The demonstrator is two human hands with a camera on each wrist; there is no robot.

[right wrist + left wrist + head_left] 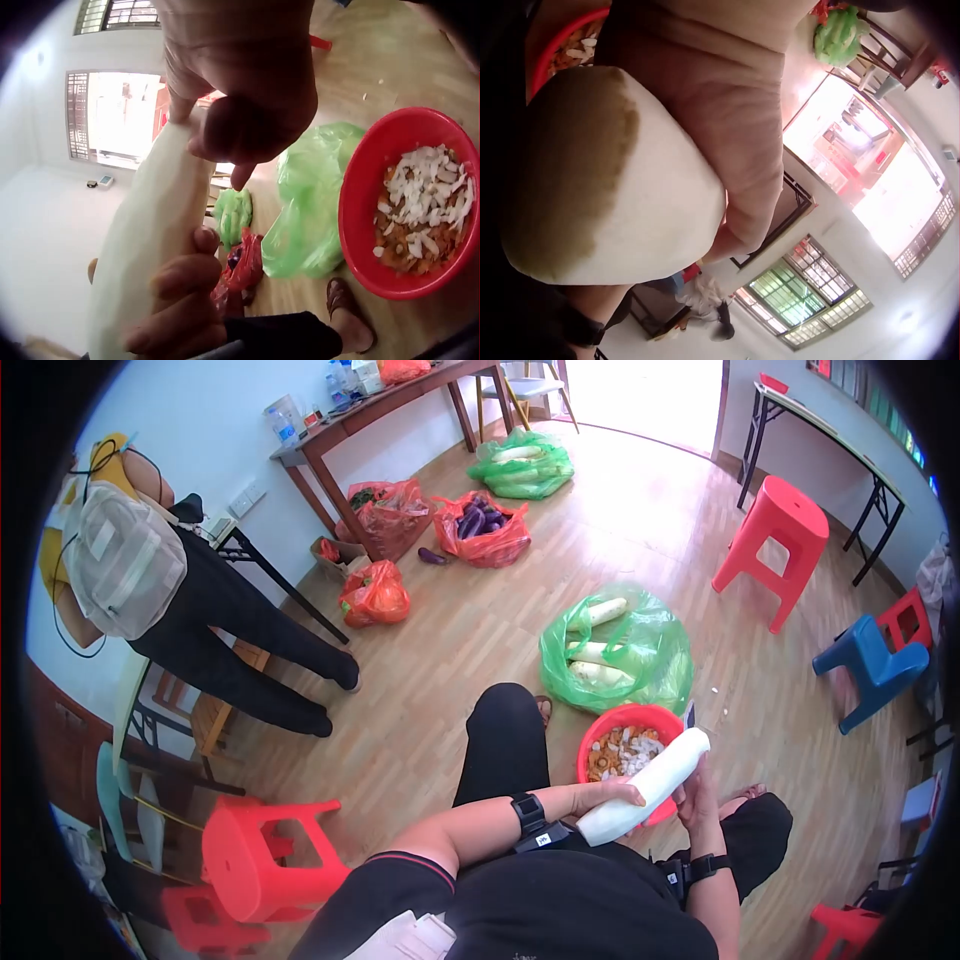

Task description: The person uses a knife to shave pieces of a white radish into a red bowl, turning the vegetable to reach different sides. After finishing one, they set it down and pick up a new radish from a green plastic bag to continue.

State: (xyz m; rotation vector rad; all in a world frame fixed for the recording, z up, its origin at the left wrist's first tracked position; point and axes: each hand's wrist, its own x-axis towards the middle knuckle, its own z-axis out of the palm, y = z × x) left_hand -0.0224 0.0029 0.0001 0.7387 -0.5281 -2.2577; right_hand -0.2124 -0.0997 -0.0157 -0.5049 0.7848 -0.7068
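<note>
A long white radish lies slantwise across the person's lap, its surface pale and faceted in the right wrist view. The left hand grips its nearer part; the fingers curl round its side. At the narrow far end, the right hand holds the radish with bent fingers. In the left wrist view, the blunt end of the radish fills the foreground, brownish on one side. A small dark tip sticks up beyond the radish near the right hand. Below is a red basin with white and orange-brown peelings.
A green bag of radishes lies just beyond the basin. Farther off are a red bag of eggplants and another green bag. Red stools stand on both sides. Another person stands at left.
</note>
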